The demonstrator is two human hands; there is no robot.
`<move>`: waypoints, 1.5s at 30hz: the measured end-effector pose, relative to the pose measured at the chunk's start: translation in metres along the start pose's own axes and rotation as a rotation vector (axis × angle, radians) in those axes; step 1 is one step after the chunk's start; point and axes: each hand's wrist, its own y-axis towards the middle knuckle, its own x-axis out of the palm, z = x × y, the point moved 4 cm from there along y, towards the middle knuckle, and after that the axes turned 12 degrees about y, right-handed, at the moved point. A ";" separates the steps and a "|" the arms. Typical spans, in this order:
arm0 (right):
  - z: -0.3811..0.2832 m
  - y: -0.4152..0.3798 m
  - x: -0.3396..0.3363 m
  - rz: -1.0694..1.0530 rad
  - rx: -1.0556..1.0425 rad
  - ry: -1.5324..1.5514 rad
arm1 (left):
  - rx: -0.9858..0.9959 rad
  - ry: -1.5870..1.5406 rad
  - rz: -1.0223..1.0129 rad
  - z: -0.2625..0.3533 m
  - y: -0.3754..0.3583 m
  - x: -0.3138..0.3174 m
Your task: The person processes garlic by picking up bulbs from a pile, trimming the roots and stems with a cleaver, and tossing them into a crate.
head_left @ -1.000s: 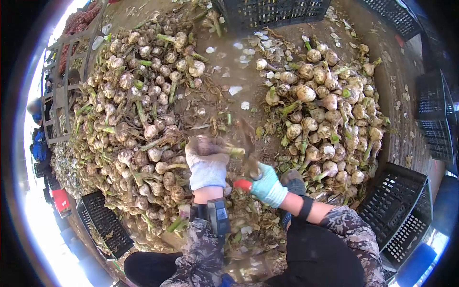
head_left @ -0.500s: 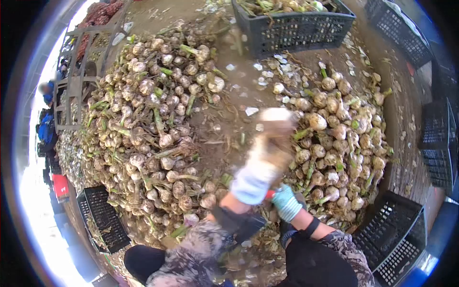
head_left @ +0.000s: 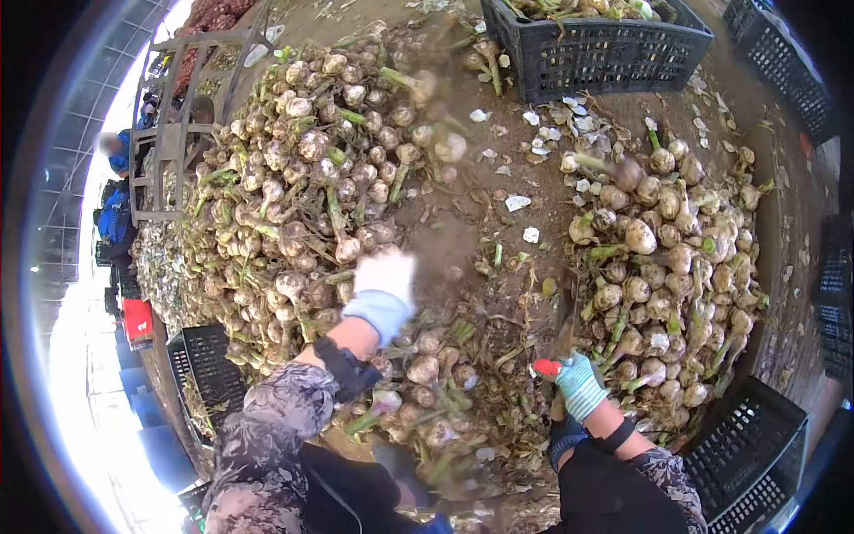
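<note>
Just below the near right corner of the smaller garlic pile (head_left: 703, 254) stands a black crate (head_left: 752, 440). At the pile's near left edge, the right hand (head_left: 583, 389), in a green-striped glove, grips a red-handled tool (head_left: 546, 367), its blade blurred. Across bare ground from the pile's left side, the left hand (head_left: 386, 274), white-gloved and blurred by motion, is back at the edge of the larger garlic pile (head_left: 285, 191), having swung out beside the smaller one half a second ago; whether its fingers are spread or closed on a bulb cannot be told. At the smaller pile's far left edge, a blurred stemmed bulb (head_left: 626, 174) newly shows, apparently the one just let go, which suggests that one bulb's handling is over and the left hand is between bulbs. Beyond the pile, a loaded crate (head_left: 605, 62) holds more stemmed bulbs.
</note>
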 end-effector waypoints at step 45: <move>-0.096 -0.040 -0.003 -0.034 -0.366 -1.109 | 0.431 -1.210 0.571 0.082 -0.112 -0.081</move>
